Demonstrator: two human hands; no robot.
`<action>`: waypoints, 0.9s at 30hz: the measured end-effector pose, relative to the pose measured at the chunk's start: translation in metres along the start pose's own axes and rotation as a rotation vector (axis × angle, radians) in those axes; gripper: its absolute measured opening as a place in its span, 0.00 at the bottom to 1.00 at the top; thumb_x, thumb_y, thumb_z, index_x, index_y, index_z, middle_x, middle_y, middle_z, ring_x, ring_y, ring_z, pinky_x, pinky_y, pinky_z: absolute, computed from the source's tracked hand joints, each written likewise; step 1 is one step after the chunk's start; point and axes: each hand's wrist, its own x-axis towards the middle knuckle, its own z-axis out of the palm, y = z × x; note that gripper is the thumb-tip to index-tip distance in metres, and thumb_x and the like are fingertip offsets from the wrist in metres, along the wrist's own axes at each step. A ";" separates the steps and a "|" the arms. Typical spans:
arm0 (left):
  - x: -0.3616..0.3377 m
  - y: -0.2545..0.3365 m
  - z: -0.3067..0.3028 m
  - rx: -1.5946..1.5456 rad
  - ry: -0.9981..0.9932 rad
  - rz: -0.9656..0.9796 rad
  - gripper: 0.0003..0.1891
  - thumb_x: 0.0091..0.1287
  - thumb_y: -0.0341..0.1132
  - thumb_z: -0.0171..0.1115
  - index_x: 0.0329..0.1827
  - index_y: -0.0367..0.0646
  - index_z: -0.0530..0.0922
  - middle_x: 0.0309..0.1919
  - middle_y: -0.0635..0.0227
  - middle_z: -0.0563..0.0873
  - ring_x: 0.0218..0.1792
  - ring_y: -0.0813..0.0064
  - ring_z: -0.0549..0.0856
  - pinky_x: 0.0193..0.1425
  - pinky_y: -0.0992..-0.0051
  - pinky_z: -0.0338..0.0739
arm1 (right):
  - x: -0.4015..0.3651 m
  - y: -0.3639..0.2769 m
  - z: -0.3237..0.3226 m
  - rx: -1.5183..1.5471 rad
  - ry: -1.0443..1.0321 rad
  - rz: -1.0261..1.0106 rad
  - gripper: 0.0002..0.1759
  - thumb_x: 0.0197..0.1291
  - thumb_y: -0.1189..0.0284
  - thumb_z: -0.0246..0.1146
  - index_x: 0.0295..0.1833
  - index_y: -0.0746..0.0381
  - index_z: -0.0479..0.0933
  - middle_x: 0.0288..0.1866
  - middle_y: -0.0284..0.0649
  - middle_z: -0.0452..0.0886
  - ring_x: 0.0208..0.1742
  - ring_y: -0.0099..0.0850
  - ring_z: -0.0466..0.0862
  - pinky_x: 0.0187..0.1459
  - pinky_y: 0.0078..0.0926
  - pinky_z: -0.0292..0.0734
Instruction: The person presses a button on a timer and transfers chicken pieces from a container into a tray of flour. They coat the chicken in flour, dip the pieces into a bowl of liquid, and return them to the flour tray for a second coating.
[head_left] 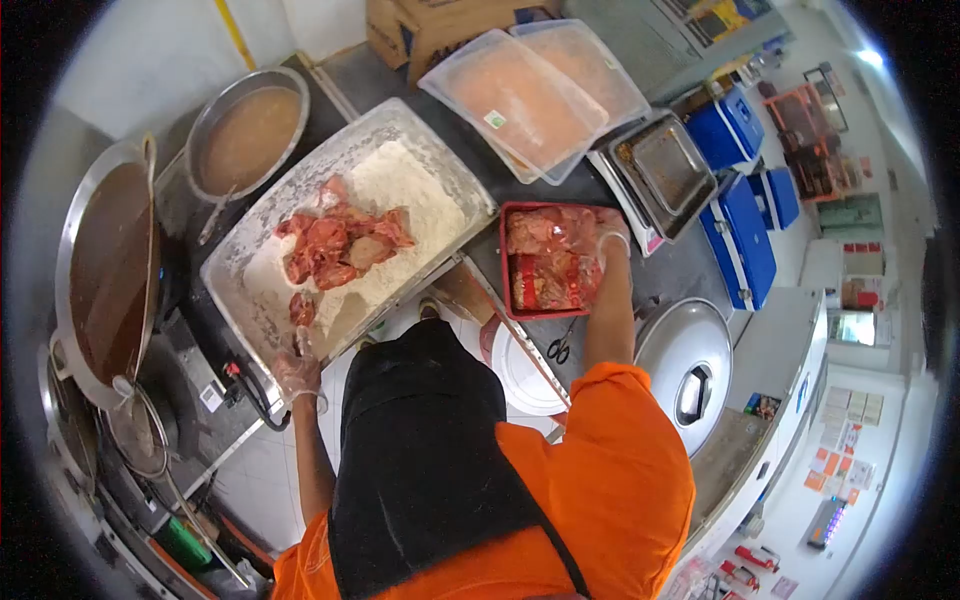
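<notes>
My left hand (297, 374), in a clear plastic glove, is at the near left edge of a large metal tray (236, 262) of white flour (400, 185). Its fingertips meet a small piece of raw meat (302, 308); whether they grip it cannot be made out. A pile of raw meat (345, 240) lies on the flour in mid-tray. My right hand (610, 245), also gloved, reaches into the right side of a red crate (506, 265) packed with raw meat pieces (545, 235). Its fingers are among the meat and partly hidden.
A bowl of brownish liquid (250, 135) and a wide pan of dark liquid (112, 270) stand left. Plastic containers (520, 95) and stacked metal trays (665, 165) are behind. A large lid (685, 360), scissors (560, 350) and blue coolers (740, 240) are right.
</notes>
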 end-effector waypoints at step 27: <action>-0.006 0.024 -0.018 -0.098 0.053 0.065 0.23 0.69 0.52 0.51 0.39 0.38 0.81 0.31 0.49 0.84 0.34 0.51 0.84 0.38 0.60 0.75 | 0.017 0.045 -0.003 -0.305 0.223 -0.044 0.10 0.55 0.73 0.57 0.38 0.66 0.79 0.37 0.51 0.83 0.42 0.43 0.85 0.40 0.40 0.78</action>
